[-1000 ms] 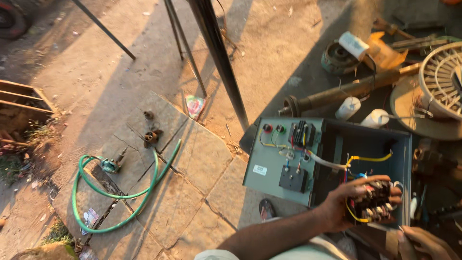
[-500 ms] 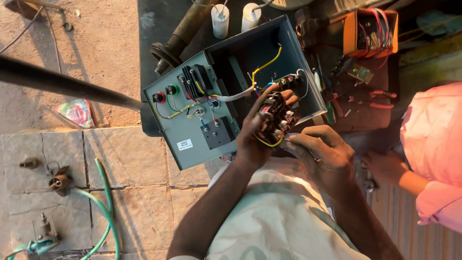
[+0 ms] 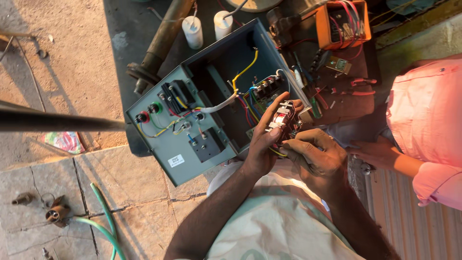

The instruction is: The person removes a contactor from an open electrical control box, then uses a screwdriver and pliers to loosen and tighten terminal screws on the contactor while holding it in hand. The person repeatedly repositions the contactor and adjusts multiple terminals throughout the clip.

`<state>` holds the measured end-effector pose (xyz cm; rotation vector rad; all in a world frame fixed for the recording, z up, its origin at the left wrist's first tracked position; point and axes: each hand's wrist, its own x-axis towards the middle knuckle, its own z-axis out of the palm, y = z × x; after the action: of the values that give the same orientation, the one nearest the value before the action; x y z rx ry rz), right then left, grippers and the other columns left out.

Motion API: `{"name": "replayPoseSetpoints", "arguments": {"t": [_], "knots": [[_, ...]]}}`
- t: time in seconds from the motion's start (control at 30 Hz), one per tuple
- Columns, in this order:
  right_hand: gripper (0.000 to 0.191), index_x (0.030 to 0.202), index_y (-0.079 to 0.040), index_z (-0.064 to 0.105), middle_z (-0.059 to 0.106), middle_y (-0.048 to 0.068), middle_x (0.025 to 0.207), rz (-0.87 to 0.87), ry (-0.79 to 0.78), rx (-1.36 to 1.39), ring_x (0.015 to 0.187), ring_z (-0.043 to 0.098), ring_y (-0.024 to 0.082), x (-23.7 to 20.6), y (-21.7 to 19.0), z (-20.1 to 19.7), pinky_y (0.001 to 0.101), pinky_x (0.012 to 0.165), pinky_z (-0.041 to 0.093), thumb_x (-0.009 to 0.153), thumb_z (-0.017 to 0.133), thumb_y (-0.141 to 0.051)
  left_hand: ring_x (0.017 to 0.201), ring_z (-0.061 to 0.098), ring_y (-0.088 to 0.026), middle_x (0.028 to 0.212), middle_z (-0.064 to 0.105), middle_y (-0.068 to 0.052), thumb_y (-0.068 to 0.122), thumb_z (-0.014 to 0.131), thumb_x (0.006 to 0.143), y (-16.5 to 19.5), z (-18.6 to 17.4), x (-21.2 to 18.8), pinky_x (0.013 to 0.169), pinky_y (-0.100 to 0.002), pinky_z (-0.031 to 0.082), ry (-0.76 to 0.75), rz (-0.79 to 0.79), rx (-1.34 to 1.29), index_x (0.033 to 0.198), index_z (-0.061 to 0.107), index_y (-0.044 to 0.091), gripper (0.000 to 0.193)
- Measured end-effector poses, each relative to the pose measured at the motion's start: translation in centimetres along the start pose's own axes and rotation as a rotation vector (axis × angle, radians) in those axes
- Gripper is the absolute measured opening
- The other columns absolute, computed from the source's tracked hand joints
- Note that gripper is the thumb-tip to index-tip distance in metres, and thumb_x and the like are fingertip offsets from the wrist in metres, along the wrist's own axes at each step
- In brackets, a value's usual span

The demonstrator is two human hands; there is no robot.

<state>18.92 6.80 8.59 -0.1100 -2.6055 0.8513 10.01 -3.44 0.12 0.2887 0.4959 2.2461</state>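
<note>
At centre-left the grey control box point(image 3: 192, 130) lies open, wiring exposed. The small wired component point(image 3: 284, 120) is out of it, right of centre — left hand point(image 3: 264, 139) fingers grasp it, right hand point(image 3: 315, 156) fingers curl beneath it, perhaps holding a wire — hidden. Refitting looks undone.
</note>
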Motion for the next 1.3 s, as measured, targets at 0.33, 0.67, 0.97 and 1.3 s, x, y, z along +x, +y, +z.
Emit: {"name": "replayPoseSetpoints", "arguments": {"t": [0.33,0.67,0.97,1.3], "knots": [[0.02,0.098,-0.004,0.072,0.066,0.007,0.095,0.1,0.014,-0.053,0.083,0.069,0.022,-0.2,2.9,-1.5,0.0351,0.069,0.055,0.081,0.084,-0.006,0.148,0.046,-0.028,0.158,0.045,-0.022,0.041,0.074,0.091,-3.2,0.6,2.8,0.127,-0.039,0.037,0.007,-0.078,0.047,0.167,0.023,-0.001,0.101],[0.015,0.098,-0.009,0.066,0.063,0.005,0.096,0.022,0.027,-0.265,0.084,0.066,0.025,0.0,8.4,-3.3,0.0402,0.069,0.054,0.092,0.078,-0.016,0.15,0.044,-0.031,0.158,0.046,-0.022,0.043,0.072,0.091,-6.3,2.2,7.1,0.129,-0.043,0.034,0.004,-0.103,0.126,0.167,0.025,0.0,0.099],[0.019,0.093,-0.004,0.063,0.06,0.01,0.093,-0.036,0.005,-0.173,0.081,0.063,0.027,2.3,11.7,-6.2,0.0403,0.066,0.052,0.087,0.076,-0.016,0.149,0.044,-0.029,0.159,0.045,-0.023,0.041,0.072,0.091,-9.0,2.9,10.4,0.127,-0.041,0.035,0.074,-0.109,0.08,0.167,0.025,0.001,0.098],[0.021,0.092,-0.002,0.059,0.058,0.013,0.091,-0.068,-0.128,-0.151,0.083,0.062,0.031,3.5,17.0,-5.6,0.0431,0.071,0.053,0.089,0.075,-0.014,0.151,0.044,-0.03,0.158,0.046,-0.024,0.042,0.066,0.094,-9.4,3.5,13.5,0.128,-0.042,0.037,0.14,-0.07,0.064,0.167,0.021,-0.003,0.096]]}}
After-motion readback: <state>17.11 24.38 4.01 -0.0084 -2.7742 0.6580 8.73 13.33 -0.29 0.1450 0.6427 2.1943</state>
